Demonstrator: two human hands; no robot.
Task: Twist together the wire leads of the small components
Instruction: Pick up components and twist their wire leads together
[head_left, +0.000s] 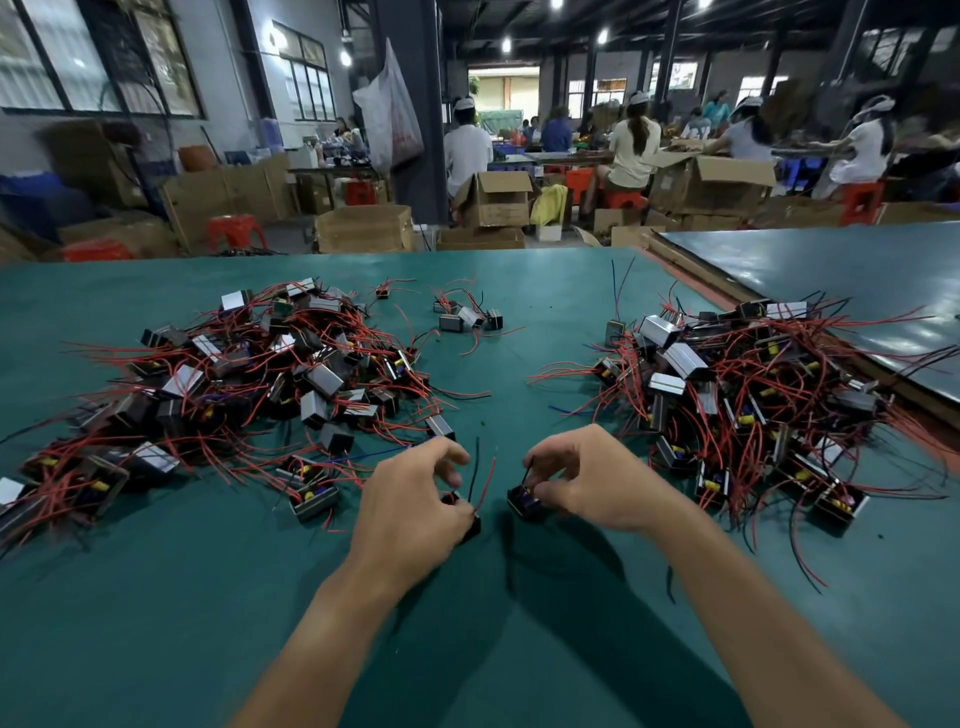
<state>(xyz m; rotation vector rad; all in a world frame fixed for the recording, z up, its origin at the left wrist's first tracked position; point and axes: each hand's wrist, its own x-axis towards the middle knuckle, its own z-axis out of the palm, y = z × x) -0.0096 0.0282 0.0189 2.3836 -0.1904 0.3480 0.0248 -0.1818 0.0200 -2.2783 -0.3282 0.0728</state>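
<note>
The person is working at the near middle of the green table (156, 597), with one small component in each hand. The left hand (410, 499) is curling its fingers round the left component (471, 526), thumb and fingertips closing on the dark body. The component's leads (485, 480), one red and one black, are standing up toward twelve o'clock, apart and untwisted.

The right hand (587, 478) is pinching the right component (522, 504) between thumb and bent fingers. A dark lead is rising past its index finger. The two components are sitting near each other, not touching.

The left pile (249, 374) is lying at ten o'clock from the hands and the right pile (737, 395) at two o'clock, both tangled in red wire.

The step in hand looks like pick-up and lining up, before any twisting. The next move is likely calling for one hand to steady a body while the other gathers the bare tips side by side and rolls them together.
</note>
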